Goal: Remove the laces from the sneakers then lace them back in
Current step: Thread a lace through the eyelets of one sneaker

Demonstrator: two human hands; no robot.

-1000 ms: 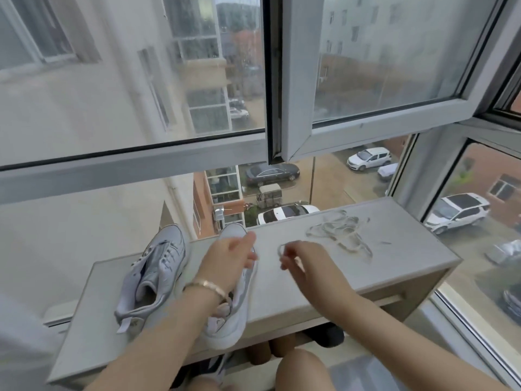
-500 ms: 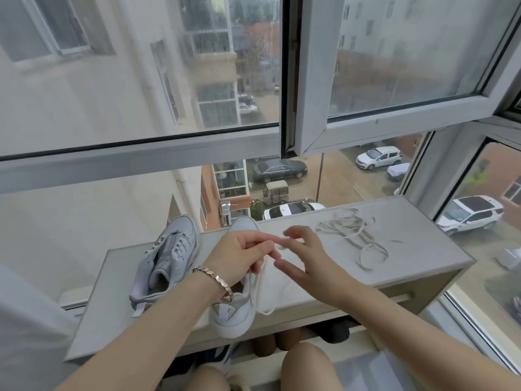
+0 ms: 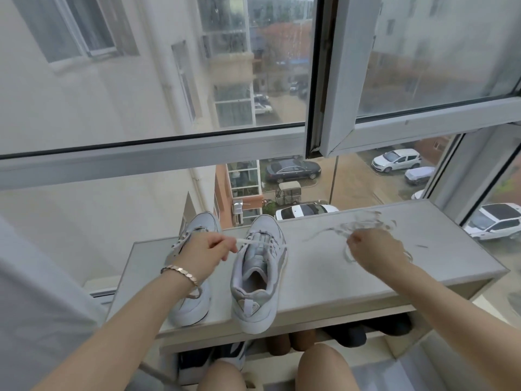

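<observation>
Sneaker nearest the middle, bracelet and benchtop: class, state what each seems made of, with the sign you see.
Sneaker: probably synthetic leather, matt pale grey panels, stitched; thick white rubbery sole. Bracelet: seemingly metal, rose-gold shine on flat links. Benchtop: likely laminated board, smooth matt grey, square edge.

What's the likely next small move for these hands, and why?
Probably the left hand pulls the lace end farther out of the right sneaker: it pinches that end, stretched taut from the eyelets. The right hand grips the loose lace on the shelf.

White sneakers [image 3: 258, 266] upright together, threaded lace [image 3: 243, 241] taut, loose lace [image 3: 363, 223] heaped
</observation>
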